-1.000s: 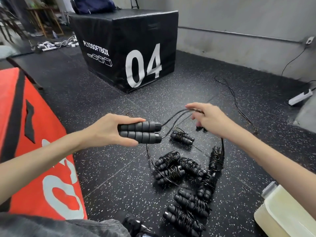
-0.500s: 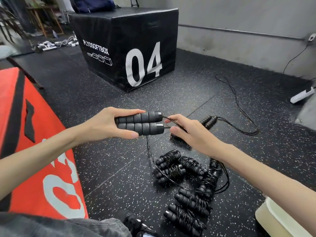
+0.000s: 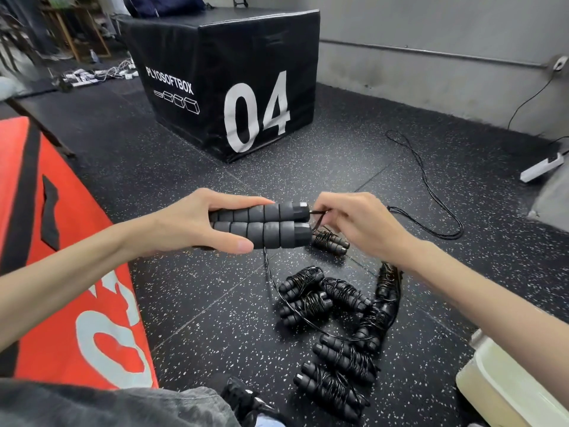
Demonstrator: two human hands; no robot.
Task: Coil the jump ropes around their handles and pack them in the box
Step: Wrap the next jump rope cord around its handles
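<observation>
My left hand grips two black ribbed jump-rope handles held side by side, pointing right, above the floor. My right hand pinches the thin black rope right at the handles' ends. The rest of that rope hangs down and loops across the floor. Several coiled jump ropes lie in a loose pile on the floor below my hands. One more coiled rope lies just under my right hand. A pale plastic box shows at the bottom right corner.
A black plyo box marked 04 stands ahead on the speckled rubber floor. A red plyo box lies at my left. A loose black cord and a white power strip lie to the right near the grey wall.
My right hand has come back from the far right to the handle ends, bringing the rope with it. My left hand has kept hold of the handles.
</observation>
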